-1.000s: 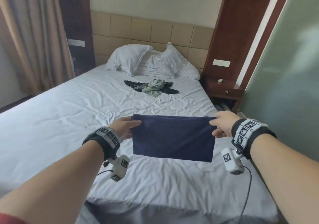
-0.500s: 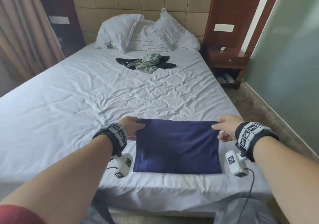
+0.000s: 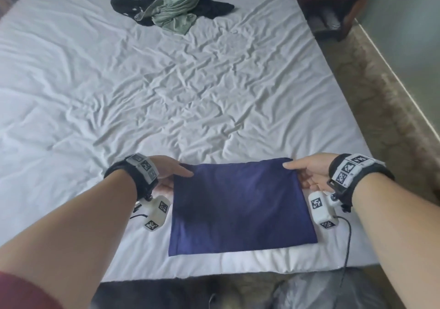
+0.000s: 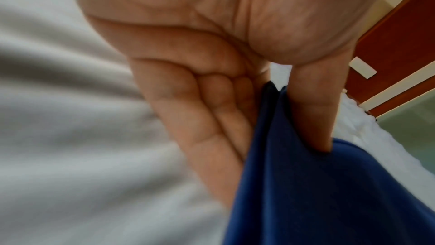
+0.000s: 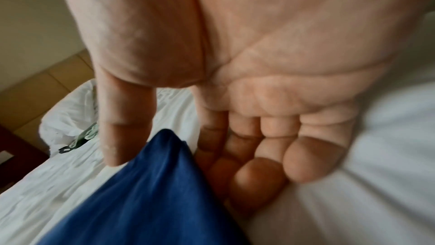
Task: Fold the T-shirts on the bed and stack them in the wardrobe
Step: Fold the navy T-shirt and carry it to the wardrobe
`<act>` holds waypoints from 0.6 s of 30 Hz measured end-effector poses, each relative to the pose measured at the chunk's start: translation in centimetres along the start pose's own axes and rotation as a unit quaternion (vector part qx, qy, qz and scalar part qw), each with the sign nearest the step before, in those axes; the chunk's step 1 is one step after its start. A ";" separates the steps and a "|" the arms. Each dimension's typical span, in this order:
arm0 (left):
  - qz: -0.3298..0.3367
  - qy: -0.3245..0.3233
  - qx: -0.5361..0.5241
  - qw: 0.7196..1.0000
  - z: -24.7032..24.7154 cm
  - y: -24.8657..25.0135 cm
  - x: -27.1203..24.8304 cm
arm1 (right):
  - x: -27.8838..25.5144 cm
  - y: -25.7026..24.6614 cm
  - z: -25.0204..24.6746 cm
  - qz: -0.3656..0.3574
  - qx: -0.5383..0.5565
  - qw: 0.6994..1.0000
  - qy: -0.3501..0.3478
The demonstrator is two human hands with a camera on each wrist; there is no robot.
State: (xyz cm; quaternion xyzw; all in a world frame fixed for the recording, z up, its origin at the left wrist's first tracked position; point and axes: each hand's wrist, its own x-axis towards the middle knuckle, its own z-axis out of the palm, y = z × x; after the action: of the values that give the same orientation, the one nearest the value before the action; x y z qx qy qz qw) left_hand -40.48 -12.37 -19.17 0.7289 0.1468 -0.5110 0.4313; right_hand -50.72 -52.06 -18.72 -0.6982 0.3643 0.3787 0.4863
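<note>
You can see a dark wooden nightstand (image 3: 333, 3) at the top right, just beside the bed. Something dark sits on its low shelf, too blurry to tell what. A brown patterned carpet (image 3: 385, 108) runs beside it. A pale green wall (image 3: 409, 15) stands behind the carpet.

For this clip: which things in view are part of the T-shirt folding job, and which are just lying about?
Part of the job:
- folded navy T-shirt, flat near the bed's foot
- left hand and right hand, each pinching a far corner
- crumpled green T-shirt on a black T-shirt, not yet folded

Just lying about:
- wooden nightstand
- carpet
</note>
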 end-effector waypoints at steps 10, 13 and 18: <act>0.013 -0.001 -0.069 0.998 0.8 -2.0 0.1 | -1.4 0.6 2.9 -0.069 0.105 0.992 0.022; 0.015 0.012 -0.079 0.997 1.2 -2.2 0.1 | -2.4 0.8 3.3 -0.066 0.108 0.991 0.032; 0.009 0.023 -0.081 0.996 1.6 -2.2 0.2 | -2.5 1.6 3.1 -0.057 0.098 0.992 0.051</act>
State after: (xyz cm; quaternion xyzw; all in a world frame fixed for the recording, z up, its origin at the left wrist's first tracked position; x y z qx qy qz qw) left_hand -42.83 -12.39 -20.57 0.7046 0.1908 -0.4766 0.4899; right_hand -53.78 -49.12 -17.86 -0.6851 0.3839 0.2762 0.5540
